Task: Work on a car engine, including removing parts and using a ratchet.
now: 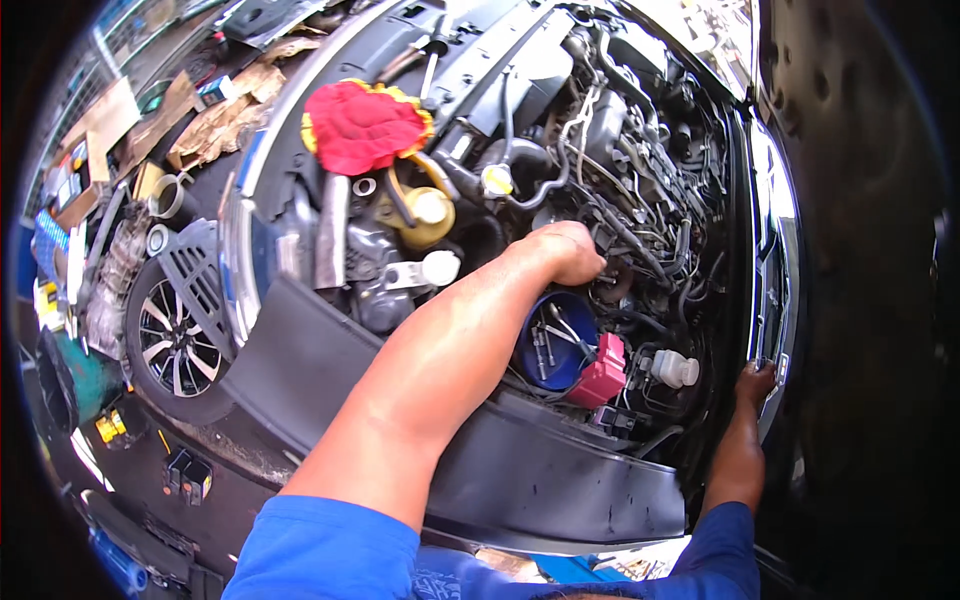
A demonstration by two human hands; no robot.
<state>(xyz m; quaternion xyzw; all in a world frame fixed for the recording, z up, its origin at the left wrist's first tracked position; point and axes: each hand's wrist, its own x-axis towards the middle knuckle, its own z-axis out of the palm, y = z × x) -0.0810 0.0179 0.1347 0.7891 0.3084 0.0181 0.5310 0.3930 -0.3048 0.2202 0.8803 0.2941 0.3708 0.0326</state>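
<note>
My left hand (572, 252) reaches down into the engine bay (635, 180) among hoses and wiring. Its back faces me; the fingers curl downward out of sight, so whatever they touch is hidden. Just below the wrist sits a round blue bowl (556, 362) with metal sockets and extension bars (545, 335) in it. A red plastic box (602, 372) stands against the bowl's right side. Over at the right, my right hand (757, 380) is closed round the edge of the car body (775, 260), beside the dark raised hood (850, 250).
A black fender cover (590, 465) drapes the near fender. A red cloth with yellow edging (365, 128) lies toward the front, near a yellowish reservoir (428, 215) and a white cap (440, 268). A wheel (178, 335), cardboard (235, 110) and loose parts occupy the left floor.
</note>
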